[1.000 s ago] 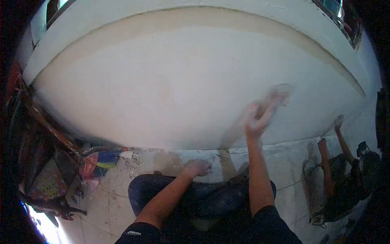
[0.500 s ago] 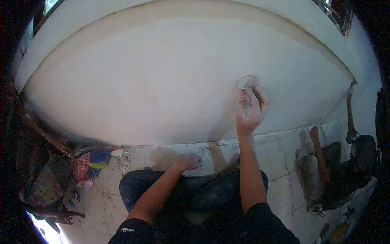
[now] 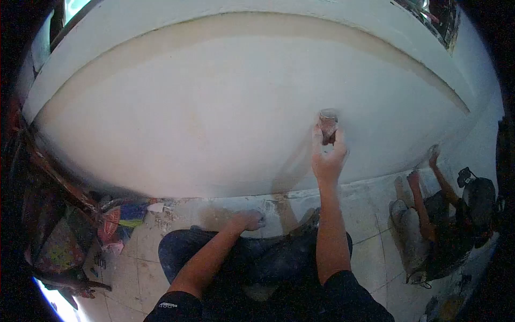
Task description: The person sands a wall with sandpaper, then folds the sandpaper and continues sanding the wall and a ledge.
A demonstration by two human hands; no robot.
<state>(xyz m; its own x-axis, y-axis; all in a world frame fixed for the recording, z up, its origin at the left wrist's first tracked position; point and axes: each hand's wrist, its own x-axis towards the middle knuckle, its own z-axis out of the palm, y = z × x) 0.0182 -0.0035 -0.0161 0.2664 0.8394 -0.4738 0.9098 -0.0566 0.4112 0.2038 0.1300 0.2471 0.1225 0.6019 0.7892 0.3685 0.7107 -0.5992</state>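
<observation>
My right hand [image 3: 328, 161] is raised against the broad white wall [image 3: 214, 107], its fingers closed around a small reddish-brown piece of sandpaper [image 3: 328, 126] with a pale, rounded top edge. White dust coats these fingers. Lower down, my left hand [image 3: 247, 220] is closed in front of my knees, close to the foot of the wall. Something small and greyish shows at its fingertips, too small to name.
At the right another person [image 3: 456, 220] sits low by the wall, one hand [image 3: 433, 155] near it. Crumpled colourful bags [image 3: 120, 220] lie at the left on the tiled floor [image 3: 147, 279]. A ledge [image 3: 241, 6] runs above the wall.
My right hand has turned and shifted slightly down in view, so the sandpaper's reddish-brown side now shows. The other person's raised hand has come down along the wall. My left hand stays low.
</observation>
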